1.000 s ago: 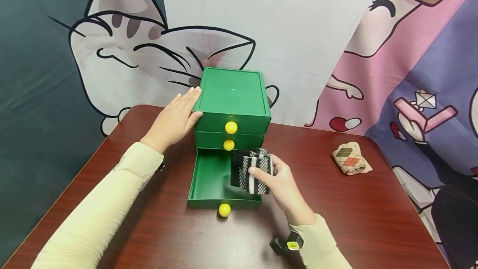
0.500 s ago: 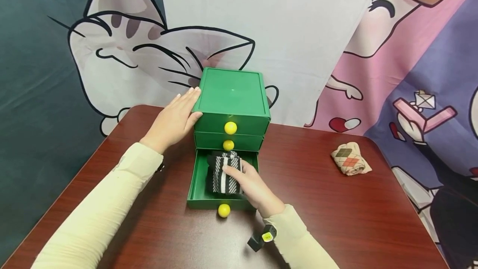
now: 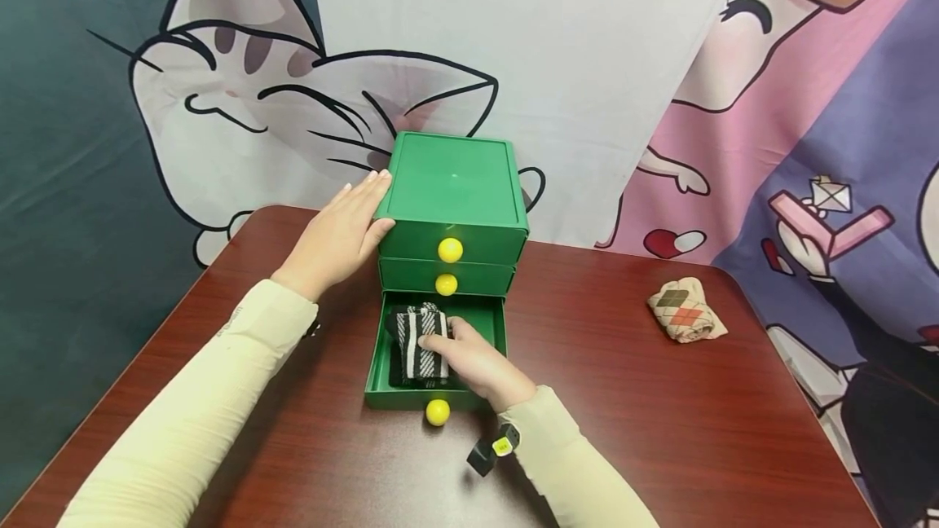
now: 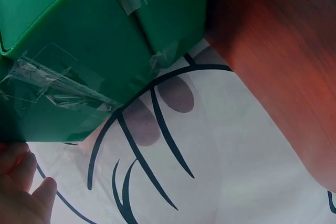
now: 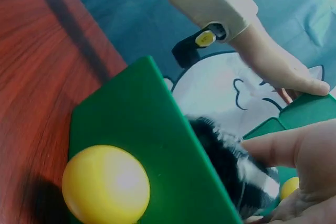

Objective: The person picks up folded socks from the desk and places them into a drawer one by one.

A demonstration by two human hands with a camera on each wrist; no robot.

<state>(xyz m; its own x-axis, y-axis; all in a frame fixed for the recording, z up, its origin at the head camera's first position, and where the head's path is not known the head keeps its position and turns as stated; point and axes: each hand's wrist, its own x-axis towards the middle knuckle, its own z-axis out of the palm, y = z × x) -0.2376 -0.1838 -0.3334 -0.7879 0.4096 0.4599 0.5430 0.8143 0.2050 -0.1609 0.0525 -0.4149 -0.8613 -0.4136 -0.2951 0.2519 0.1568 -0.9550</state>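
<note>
A green drawer box (image 3: 451,178) with yellow round knobs stands on the table, its bottom drawer (image 3: 376,385) pulled out. My right hand (image 3: 477,361) reaches into that drawer and grips a folded pair of black-and-white patterned socks (image 3: 425,349), thumb on top. In the right wrist view the socks (image 5: 231,163) sit just behind the drawer front (image 5: 142,140), partly hidden by it. My left hand (image 3: 337,239) rests with straight fingers against the upper left side of the box. Only its fingertips (image 4: 44,192) show in the left wrist view.
A folded beige argyle sock bundle (image 3: 685,310) lies on the right of the brown table (image 3: 601,332). Behind the table hangs a cartoon-printed cloth (image 3: 557,88). Clear tape (image 4: 58,85) sticks to the box's side.
My right hand has carried the black-and-white socks leftward and down, from over the drawer's right side into its left part. The left hand stays in place against the box.
</note>
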